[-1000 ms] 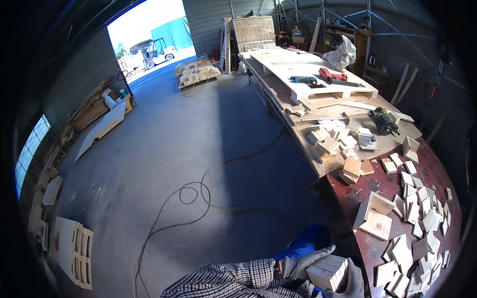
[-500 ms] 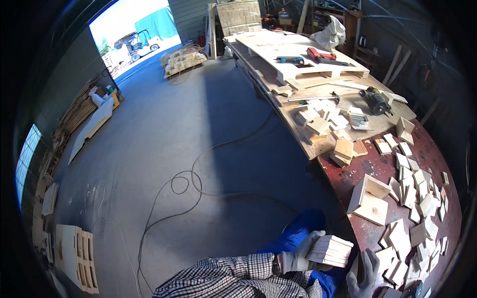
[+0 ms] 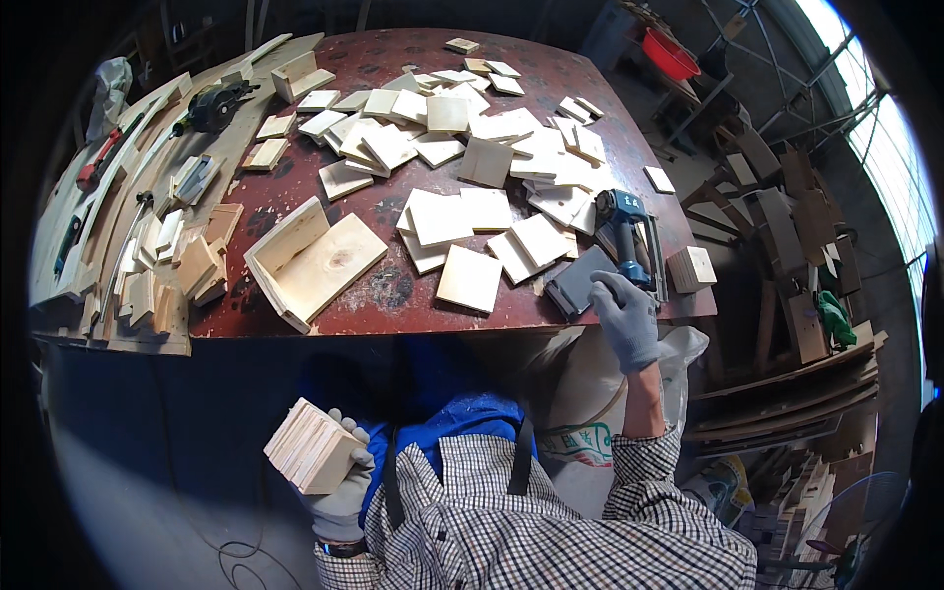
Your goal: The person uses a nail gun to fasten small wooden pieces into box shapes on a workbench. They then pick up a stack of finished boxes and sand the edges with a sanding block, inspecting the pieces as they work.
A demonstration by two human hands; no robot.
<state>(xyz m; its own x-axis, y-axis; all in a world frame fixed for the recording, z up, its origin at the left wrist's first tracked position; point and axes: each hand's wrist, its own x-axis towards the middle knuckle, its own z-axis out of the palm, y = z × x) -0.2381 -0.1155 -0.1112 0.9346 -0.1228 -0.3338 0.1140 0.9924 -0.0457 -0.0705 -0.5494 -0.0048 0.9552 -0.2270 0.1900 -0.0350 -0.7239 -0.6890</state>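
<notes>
In front of my body, to the left and below the table edge, my grey-gloved left hand (image 3: pixel 346 492) grips a stack of square wooden boards (image 3: pixel 313 447). My right hand (image 3: pixel 625 317), gloved too, reaches over the table's front edge with its fingers apart and slightly bent. Just beyond those fingers lies a blue-and-black nail gun (image 3: pixel 627 236); I cannot tell whether they touch it. Beside the hand sits a dark grey block-like piece (image 3: pixel 580 282). To the gun's right stands a small stack of square boards (image 3: pixel 692 268).
Loose square boards (image 3: pixel 468 279) cover much of the red table (image 3: pixel 413 313). An L-shaped wooden piece (image 3: pixel 329 270) lies near its front left. Leftward, a wooden bench holds tools and offcuts (image 3: pixel 197 265). A white sack (image 3: pixel 580 393) stands under the front edge; scrap wood (image 3: pixel 787 226) piles up at right.
My view has swung right, from the floor and bench to the red table. My right hand has moved to beside the nail gun. The left still holds the board stack.
</notes>
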